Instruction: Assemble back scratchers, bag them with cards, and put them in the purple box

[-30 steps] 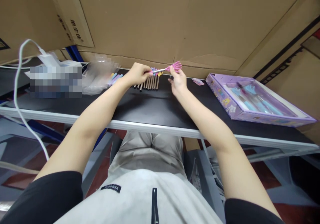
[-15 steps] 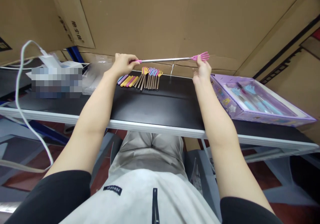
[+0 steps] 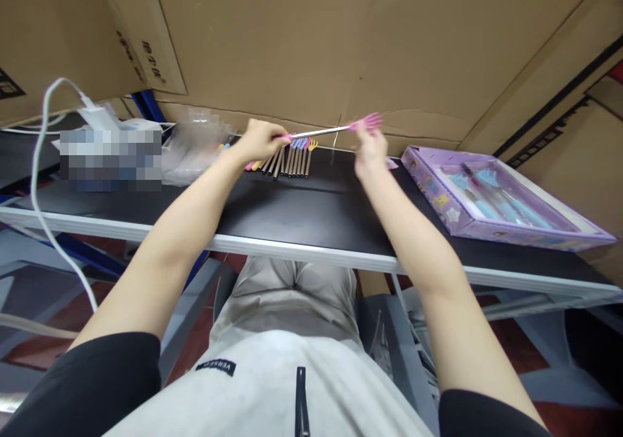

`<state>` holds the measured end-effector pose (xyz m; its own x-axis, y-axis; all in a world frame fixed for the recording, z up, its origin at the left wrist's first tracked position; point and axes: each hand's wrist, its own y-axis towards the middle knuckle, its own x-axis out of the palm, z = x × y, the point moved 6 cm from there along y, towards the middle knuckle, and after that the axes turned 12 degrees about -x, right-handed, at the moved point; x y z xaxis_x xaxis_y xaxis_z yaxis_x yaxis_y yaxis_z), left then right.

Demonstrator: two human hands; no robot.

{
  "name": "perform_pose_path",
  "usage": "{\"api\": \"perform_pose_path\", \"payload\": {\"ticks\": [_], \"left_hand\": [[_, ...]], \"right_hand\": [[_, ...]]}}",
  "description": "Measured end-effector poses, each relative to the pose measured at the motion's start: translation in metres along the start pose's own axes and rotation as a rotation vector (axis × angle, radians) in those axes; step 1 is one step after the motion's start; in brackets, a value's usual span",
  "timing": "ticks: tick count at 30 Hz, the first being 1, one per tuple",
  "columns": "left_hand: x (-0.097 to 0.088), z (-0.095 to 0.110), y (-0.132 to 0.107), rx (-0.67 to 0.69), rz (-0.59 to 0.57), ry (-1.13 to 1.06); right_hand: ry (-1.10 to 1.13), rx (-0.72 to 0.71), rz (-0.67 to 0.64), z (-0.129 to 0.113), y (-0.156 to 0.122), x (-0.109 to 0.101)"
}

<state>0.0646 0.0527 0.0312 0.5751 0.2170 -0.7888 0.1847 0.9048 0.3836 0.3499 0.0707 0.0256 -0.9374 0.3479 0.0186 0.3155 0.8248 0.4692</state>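
Observation:
Between my two hands stretches a telescopic back scratcher (image 3: 321,131) with a silver rod, a pink grip and a pink claw-shaped head. My left hand (image 3: 265,139) is closed around its grip end. At the other end my right hand (image 3: 370,148), a little blurred, pinches the pink head. Under the rod, several metal rods with coloured claw heads (image 3: 293,161) lie in a row on the black table. Coloured handles (image 3: 252,165) lie to their left, mostly hidden by my left hand and forearm.
At right, a purple box (image 3: 457,219) holds light-blue back scratchers under a clear window. Clear plastic bags (image 3: 195,148) lie to the left, by a blurred-out item and a white device (image 3: 100,117) with a cable. Cardboard (image 3: 292,47) walls the table's back.
My hands have come closer together and slightly lower, and the back scratcher's visible rod is shorter. My right hand moved left, away from the purple box.

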Motion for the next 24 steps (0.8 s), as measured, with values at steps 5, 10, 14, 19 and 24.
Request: {"api": "perform_pose_path", "payload": {"ticks": [5, 10, 14, 19, 24], "left_hand": [[0.023, 0.036, -0.002, 0.048, 0.018, -0.017], [0.028, 0.038, -0.007, 0.022, -0.071, -0.089], [0.032, 0.048, -0.015, -0.086, -0.111, -0.203], [0.037, 0.059, -0.025, -0.253, -0.166, -0.288], [0.046, 0.056, -0.024, -0.343, -0.174, -0.335]], "right_hand": [[0.009, -0.038, -0.207, 0.010, -0.034, 0.044], [0.055, 0.035, -0.196, 0.015, -0.035, 0.037], [0.094, 0.110, -0.281, 0.008, -0.051, 0.048], [0.107, 0.219, -0.442, -0.003, -0.073, 0.061], [0.094, 0.280, -0.466, -0.006, -0.079, 0.060]]}}
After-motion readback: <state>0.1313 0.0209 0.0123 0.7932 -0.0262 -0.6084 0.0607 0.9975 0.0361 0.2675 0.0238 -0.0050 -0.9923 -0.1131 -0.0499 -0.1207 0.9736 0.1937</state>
